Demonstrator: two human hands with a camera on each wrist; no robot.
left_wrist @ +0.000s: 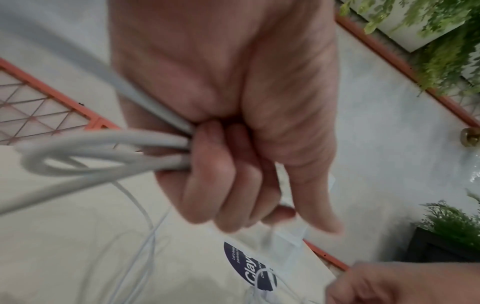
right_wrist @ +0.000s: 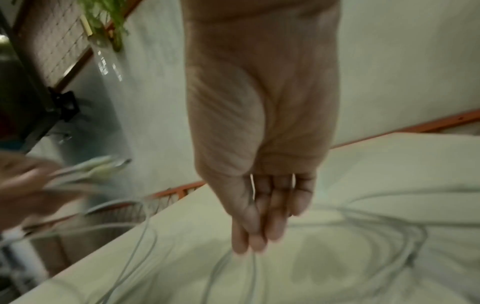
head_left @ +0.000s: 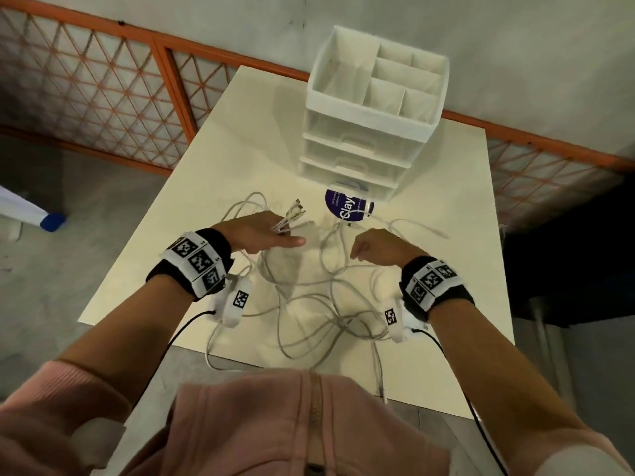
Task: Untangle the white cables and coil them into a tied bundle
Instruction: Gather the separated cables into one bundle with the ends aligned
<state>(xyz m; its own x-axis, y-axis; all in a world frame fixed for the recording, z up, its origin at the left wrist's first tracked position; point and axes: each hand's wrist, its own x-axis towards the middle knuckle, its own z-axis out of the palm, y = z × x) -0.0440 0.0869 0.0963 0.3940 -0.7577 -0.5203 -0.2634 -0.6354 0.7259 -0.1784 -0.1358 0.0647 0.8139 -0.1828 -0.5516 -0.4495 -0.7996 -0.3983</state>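
Note:
Several white cables (head_left: 309, 304) lie tangled on the cream table (head_left: 192, 187). My left hand (head_left: 268, 231) grips a bunch of cable strands (left_wrist: 103, 148) in curled fingers, thumb stretched out. Their connector ends (head_left: 293, 213) stick out past the fingers. My right hand (head_left: 364, 249) hovers to the right, over the tangle, fingers curled. In the right wrist view a thin cable strand (right_wrist: 254, 265) runs between those fingers (right_wrist: 259, 216) and drops to the table. The left hand (right_wrist: 26, 185) appears blurred at that view's left edge.
A white drawer organizer (head_left: 371, 115) with open top compartments stands at the table's back. A round purple disc (head_left: 348, 205) lies in front of it under a cable. Some cable loops (head_left: 220, 362) hang over the near edge. An orange mesh fence (head_left: 103, 91) borders the far side.

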